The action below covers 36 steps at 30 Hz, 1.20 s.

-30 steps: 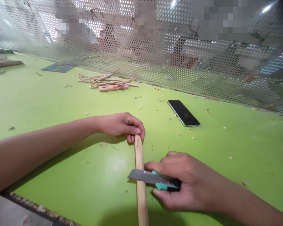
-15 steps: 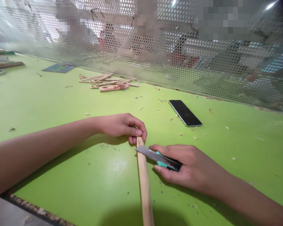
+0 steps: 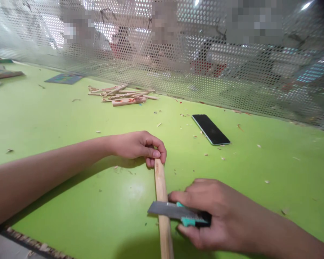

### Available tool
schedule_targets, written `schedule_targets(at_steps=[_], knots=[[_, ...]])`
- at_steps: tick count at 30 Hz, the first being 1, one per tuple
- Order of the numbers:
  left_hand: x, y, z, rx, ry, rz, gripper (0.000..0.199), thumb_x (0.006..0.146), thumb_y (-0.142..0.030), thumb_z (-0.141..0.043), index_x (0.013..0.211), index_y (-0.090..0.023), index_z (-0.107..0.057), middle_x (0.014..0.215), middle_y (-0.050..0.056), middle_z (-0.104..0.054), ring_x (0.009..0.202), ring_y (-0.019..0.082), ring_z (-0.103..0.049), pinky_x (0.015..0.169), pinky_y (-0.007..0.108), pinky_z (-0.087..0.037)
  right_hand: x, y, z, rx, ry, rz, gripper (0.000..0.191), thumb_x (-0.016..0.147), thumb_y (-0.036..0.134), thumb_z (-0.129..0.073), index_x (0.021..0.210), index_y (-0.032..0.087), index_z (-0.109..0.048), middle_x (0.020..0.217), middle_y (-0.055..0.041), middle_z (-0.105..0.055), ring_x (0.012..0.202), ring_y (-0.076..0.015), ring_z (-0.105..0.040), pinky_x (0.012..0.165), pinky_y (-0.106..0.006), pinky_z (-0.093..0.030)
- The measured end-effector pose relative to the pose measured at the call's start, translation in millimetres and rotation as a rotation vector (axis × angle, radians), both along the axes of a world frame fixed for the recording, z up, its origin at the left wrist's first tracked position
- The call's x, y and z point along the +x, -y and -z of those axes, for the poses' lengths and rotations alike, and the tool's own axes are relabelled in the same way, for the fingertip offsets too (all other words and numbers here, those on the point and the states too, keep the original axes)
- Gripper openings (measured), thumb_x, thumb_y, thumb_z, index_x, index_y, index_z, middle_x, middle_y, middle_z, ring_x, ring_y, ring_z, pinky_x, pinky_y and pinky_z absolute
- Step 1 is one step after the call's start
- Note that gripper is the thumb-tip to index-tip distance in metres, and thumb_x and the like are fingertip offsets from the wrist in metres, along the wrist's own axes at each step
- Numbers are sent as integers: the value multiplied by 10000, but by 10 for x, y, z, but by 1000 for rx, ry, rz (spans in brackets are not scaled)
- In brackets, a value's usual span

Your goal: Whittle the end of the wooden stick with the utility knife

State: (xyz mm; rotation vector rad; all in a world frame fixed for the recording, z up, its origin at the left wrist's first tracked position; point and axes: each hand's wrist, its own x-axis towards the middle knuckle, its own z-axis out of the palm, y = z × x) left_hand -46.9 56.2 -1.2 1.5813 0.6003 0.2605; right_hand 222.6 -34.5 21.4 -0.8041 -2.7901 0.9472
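Observation:
My left hand (image 3: 148,148) pinches the far end of a pale wooden stick (image 3: 160,181) between thumb and fingers. The stick runs from there toward me and leaves the picture at the bottom edge. In my right hand (image 3: 205,212) is a utility knife (image 3: 175,211) with a teal and black handle, my fingers closed round it. Its grey blade lies across the stick about midway along the visible length, the tip reaching past the stick's left side. The near end of the stick is out of view.
A phone (image 3: 211,129) lies on the green table (image 3: 70,126) beyond my right hand. Farther back are a pile of carved wooden sticks (image 3: 126,94) and a flat grey-blue card (image 3: 64,78). Wood shavings are scattered about. A perforated metal screen (image 3: 172,72) borders the far side.
My right hand and the knife have moved toward me along the stick, from near its far end to its middle. My left hand keeps its hold.

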Motion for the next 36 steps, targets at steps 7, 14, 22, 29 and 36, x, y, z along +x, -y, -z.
schedule_targets(at_steps=[7,14,22,29,36], knots=[[-7,1,-14,-6,4,1,301,963,-461,-695,1009,-166,-732,911,58,-707,774,120,-648,747,215,-552,0,11,101,77,-74,92,219,897,220,-643,1096,194,-731,714,22,-617,614,-148,-549,616,-258,-399],[3,15,-27,6,4,17,286,964,-448,-697,1008,-167,-733,942,66,-715,776,121,-642,752,222,-550,50,-100,132,109,1,154,242,943,266,-624,1170,219,-695,747,22,-643,631,-148,-568,602,-249,-395],[-13,3,-32,16,-13,12,268,970,-431,-689,1007,-173,-749,1008,83,-725,813,138,-671,776,234,-560,24,-10,33,26,17,0,229,899,219,-628,1107,207,-722,727,25,-625,643,-154,-568,652,-276,-398],[-24,-4,-36,1,-12,9,252,978,-418,-683,1019,-179,-753,890,54,-727,769,127,-670,727,206,-548,28,-1,40,-4,-26,5,209,854,228,-648,1046,219,-732,683,46,-558,593,-142,-497,602,-272,-372],[19,59,-96,11,-106,-60,374,966,-518,-670,1073,-166,-734,672,-13,-655,506,76,-565,456,138,-453,-20,15,111,-4,-145,130,248,853,202,-611,1069,182,-730,689,47,-553,568,-126,-434,589,-255,-380]])
